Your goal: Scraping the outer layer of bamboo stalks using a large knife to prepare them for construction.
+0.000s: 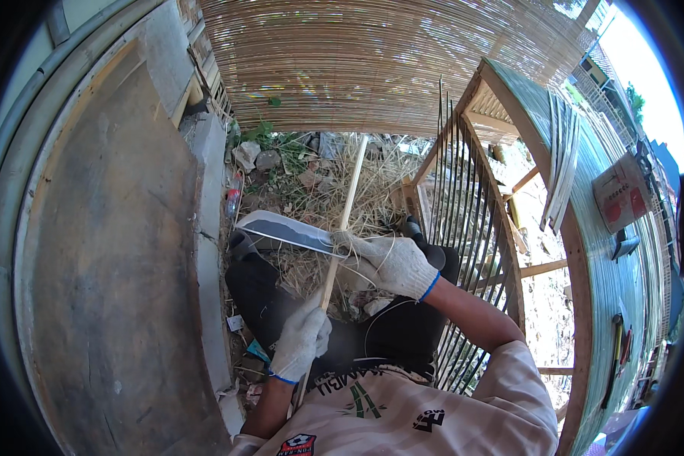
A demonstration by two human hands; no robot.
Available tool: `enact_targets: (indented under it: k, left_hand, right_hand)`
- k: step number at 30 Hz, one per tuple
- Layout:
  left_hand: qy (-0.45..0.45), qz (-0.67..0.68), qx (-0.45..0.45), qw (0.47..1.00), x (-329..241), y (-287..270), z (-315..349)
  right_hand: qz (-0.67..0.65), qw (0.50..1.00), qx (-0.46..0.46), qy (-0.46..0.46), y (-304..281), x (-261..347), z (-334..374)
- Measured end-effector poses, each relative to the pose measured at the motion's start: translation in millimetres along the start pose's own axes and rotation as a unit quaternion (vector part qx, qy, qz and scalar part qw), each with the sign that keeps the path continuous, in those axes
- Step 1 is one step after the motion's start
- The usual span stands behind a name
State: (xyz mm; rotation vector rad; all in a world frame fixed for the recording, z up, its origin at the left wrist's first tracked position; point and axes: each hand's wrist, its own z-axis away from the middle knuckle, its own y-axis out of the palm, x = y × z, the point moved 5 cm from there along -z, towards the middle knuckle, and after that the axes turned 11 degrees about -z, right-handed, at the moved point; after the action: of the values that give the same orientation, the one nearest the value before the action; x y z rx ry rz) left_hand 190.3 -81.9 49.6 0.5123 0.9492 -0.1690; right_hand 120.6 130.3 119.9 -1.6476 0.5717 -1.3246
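Note:
My left hand (302, 339), in a white knit glove with a blue cuff, is closed round the lower part of a long pale bamboo strip (353, 182). The strip runs up and away from my lap. Higher along it, my gloved right hand (397, 264) grips a machete (285, 230); its handle is hidden in my fist. The wide blade points left and lies across the strip, near my right knuckles. Thin curled shavings hang about my right hand. Whether the right fingers also touch the strip, I cannot tell.
Straw-like shavings (311, 197) and stones cover the ground between my feet. A large worn board (114, 251) leans at the left. To the right stands a wooden frame (581, 304) with upright slats, bundled strips (562, 159) and a carton (622, 192) on it. A bamboo blind (342, 68) hangs ahead.

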Motion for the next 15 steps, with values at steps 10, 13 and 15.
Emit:
enact_targets:
  k: [10, 13, 15]
  left_hand:
    - [-0.021, -0.027, -0.015, 0.999, 23.1, -1.5, 32.2]
    - [-0.026, -0.044, -0.028, 0.998, 23.0, -8.1, 37.6]
    - [-0.022, -0.061, -0.023, 0.998, 30.7, -12.5, 44.6]
  right_hand:
    - [0.049, 0.992, -0.118, 0.008, -19.4, -54.1, -11.0]
    - [0.052, 0.99, -0.128, 0.007, -24.7, -47.1, -14.2]
    - [0.012, 0.989, -0.139, 0.052, -36.6, -61.7, -22.5]
